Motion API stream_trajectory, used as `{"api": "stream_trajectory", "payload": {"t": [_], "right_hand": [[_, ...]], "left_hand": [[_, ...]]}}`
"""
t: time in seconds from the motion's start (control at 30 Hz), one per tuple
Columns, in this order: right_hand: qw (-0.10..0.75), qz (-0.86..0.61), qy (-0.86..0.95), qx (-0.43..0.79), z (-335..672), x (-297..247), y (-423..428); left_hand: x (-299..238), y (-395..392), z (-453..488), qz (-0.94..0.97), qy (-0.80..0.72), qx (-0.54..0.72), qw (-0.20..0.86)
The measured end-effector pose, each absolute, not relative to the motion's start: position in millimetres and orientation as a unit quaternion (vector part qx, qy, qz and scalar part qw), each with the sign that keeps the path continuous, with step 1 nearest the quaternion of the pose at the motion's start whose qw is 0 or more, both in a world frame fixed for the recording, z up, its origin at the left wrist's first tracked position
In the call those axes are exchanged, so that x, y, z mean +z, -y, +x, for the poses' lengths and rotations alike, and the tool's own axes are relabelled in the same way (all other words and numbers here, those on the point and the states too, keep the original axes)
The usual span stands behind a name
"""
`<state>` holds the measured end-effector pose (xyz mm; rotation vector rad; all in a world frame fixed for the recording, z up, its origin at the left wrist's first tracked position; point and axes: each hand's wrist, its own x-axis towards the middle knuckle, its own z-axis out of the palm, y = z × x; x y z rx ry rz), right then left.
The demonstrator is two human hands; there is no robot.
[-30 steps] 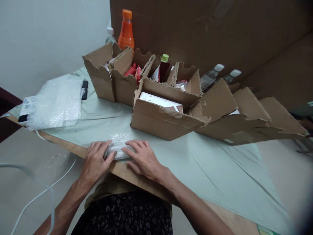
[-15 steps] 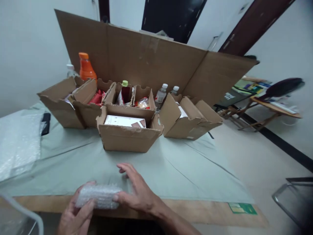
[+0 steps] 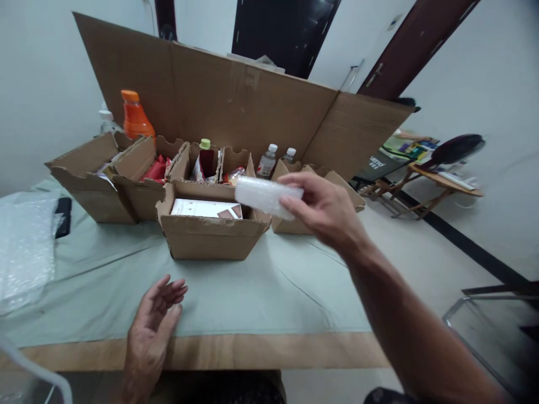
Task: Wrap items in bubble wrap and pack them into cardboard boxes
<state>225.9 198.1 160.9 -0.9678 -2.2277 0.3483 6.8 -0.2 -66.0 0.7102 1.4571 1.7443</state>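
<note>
Overlapping, as seen by the head camera, the right end of the front cardboard bin (image 3: 208, 242), a bubble-wrapped packet (image 3: 261, 195) is held clear of the tabletop (image 3: 236, 297) by the right hand (image 3: 326, 210), which grasps its right end with the thumb on the near side. The packet's long axis runs roughly side to side, close to parallel with the bin's long walls, the gripped end dipping slightly and the free end pointing left. Whether it lies directly over the bin's rim or nearer the wearer cannot be told. The right hand is the nearer to the packet; the left hand (image 3: 154, 322), well apart in front of the bin's left half, is loosely curled and grasps nothing. Inside the bin is a white carton (image 3: 196, 207); a bubble-wrap sheet (image 3: 25, 252) lies to the bin's left.
</note>
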Motion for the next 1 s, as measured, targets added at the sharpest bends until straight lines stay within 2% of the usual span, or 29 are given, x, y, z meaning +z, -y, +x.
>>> {"api": "stream_trajectory", "payload": {"t": [0.13, 0.2, 0.27, 0.37, 0.47, 0.53, 0.6, 0.67, 0.7, 0.77, 0.83, 0.9, 1.0], "right_hand": [[0.019, -0.46, 0.887, -0.044, 189, 186, -243], [-0.094, -0.476, 0.871, -0.075, 164, 183, -251], [-0.15, -0.464, 0.87, -0.07, 141, 171, -258], [-0.179, -0.434, 0.882, -0.035, 119, 148, -268], [-0.169, -0.412, 0.895, -0.023, 124, 138, -270], [-0.118, -0.412, 0.903, -0.026, 146, 144, -260], [0.014, -0.431, 0.902, -0.023, 182, 150, -239], [0.185, -0.452, 0.872, 0.01, 223, 146, -214], [0.236, -0.458, 0.856, 0.042, 241, 137, -203], [0.264, -0.469, 0.833, 0.128, 266, 107, -192], [0.249, -0.471, 0.819, 0.215, 269, 69, -195], [0.245, -0.45, 0.807, 0.294, 253, 35, -209], [0.292, -0.391, 0.795, 0.362, 224, 5, -223]], "left_hand": [[-97, 4, 6, 0.331, -0.644, 0.603, 0.336], [-104, 6, 6, 0.37, -0.659, 0.577, 0.31], [-105, 6, 5, 0.404, -0.664, 0.563, 0.282], [-101, 5, 4, 0.445, -0.668, 0.546, 0.24], [-101, 5, 5, 0.478, -0.662, 0.537, 0.21], [-101, 7, 5, 0.481, -0.663, 0.538, 0.198], [-99, 7, 3, 0.466, -0.673, 0.542, 0.189], [-93, 2, -3, 0.442, -0.683, 0.548, 0.196], [-87, -4, -8, 0.424, -0.687, 0.554, 0.202], [-74, -23, -20, 0.379, -0.692, 0.577, 0.21], [-59, -52, -32, 0.347, -0.682, 0.612, 0.202], [-47, -84, -40, 0.354, -0.648, 0.64, 0.213], [-41, -112, -40, 0.375, -0.611, 0.647, 0.26]]}}
